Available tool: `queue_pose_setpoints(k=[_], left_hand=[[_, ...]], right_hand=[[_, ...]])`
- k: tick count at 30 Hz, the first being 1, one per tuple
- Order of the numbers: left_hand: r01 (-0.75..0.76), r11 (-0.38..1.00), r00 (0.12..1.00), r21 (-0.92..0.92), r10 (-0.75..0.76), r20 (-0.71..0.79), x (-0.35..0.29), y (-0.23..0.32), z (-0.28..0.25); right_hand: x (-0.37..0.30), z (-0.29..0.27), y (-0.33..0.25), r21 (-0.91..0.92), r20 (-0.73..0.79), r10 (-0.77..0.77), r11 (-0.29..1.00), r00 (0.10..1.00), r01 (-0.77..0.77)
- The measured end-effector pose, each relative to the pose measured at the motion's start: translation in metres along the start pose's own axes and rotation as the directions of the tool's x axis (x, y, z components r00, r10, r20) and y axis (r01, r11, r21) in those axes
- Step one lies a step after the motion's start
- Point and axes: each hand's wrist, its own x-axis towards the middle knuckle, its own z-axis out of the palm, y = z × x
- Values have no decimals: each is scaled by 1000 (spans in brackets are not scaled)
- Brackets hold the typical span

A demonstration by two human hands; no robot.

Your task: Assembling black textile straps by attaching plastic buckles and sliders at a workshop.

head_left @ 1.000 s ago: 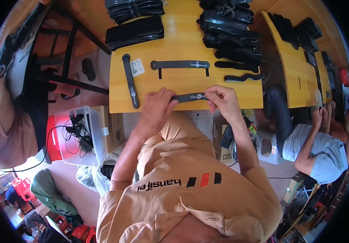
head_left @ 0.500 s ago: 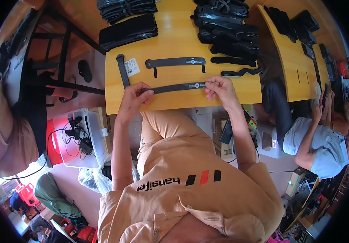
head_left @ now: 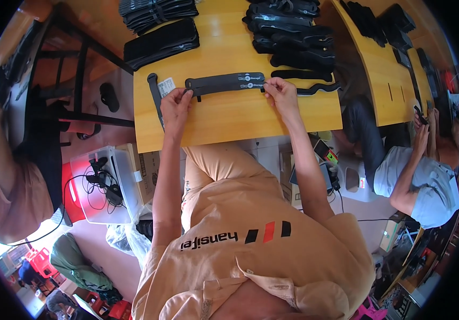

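My left hand (head_left: 175, 110) and my right hand (head_left: 283, 98) pinch the two ends of a dark grey strap (head_left: 221, 90) with a pale printed mark near its right end. It is stretched level over the yellow table, up against a matching strap (head_left: 216, 80) just beyond it. Short black tabs of something beneath show a little at both ends. Left of my left hand a strap with a slotted end (head_left: 156, 96) lies lengthwise, partly over a white printed label (head_left: 166, 85).
Stacks of black straps (head_left: 161, 44) stand at the table's far left, with a heap of bundled straps (head_left: 293, 32) at the far right. Loose black straps (head_left: 317, 88) lie right of my hand. A clear bin with cables (head_left: 104, 186) sits below left. Co-workers sit on both sides.
Both hands have moved away from me with the strap, from nearer the table's front edge up to the strap lying beyond. The two straps now lie edge to edge.
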Motion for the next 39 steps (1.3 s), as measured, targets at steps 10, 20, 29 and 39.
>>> queue_pose_setpoints(k=[10,20,29,39], left_hand=[[-44,986,990,162,64,-124,8,-1,10],[-36,976,985,213,70,-155,11,-2,12],[2,967,980,256,49,-191,15,-7,14],[42,926,971,375,51,-235,14,-1,17]], right_hand=[[9,9,3,-130,-135,-101,988,986,83],[16,11,16,-148,-171,-165,979,971,140],[16,16,21,-110,-265,-205,977,942,182],[14,20,17,-232,-303,-242,957,922,175]])
